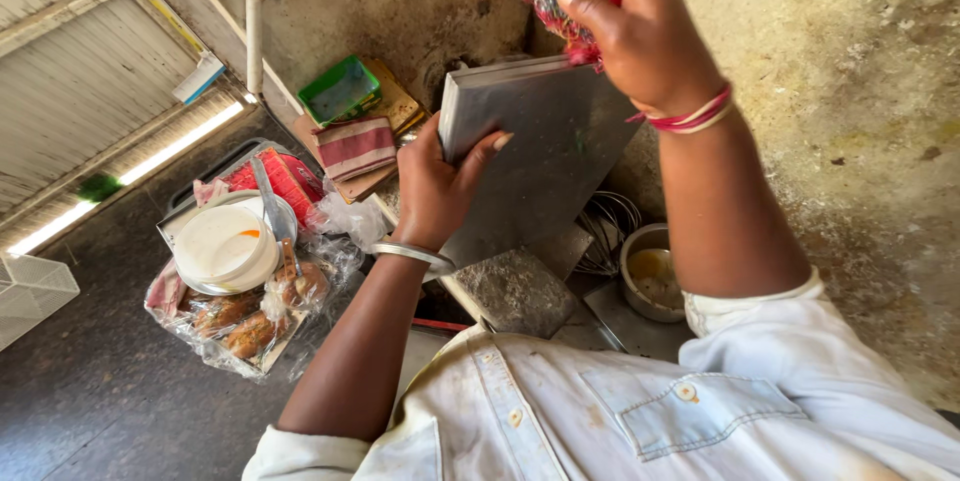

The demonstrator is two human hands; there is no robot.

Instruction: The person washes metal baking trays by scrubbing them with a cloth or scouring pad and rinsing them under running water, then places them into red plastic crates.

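Head view, looking down. One flat grey metal slab (545,156) is being held tilted on edge above a counter. The left hand (435,186) is gripping the slab's left edge, fingers wrapped over its face and thumb behind, with one metal bangle (412,255) circling the wrist. The right hand (625,16) is closing its fingers around one red scrubbing pad (572,3), which is pressing against the slab's upper edge; red and pale threads (695,116) are circling that wrist.

Below the slab, one rough stone block (515,291) is lying on the counter, and just beside it one small steel bowl (650,276) is standing, with one wire whisk (605,226) resting behind it.

To the left, one white lidded tub (222,246) is sitting on a tray, one spoon (268,201) leaning across it. Baked pieces in clear plastic wrap (245,326) are lying under the tub; their number cannot be told. One striped folded cloth (355,146) and one green tray (338,89) are lying farther back, near one white pipe (254,11) on the wall.
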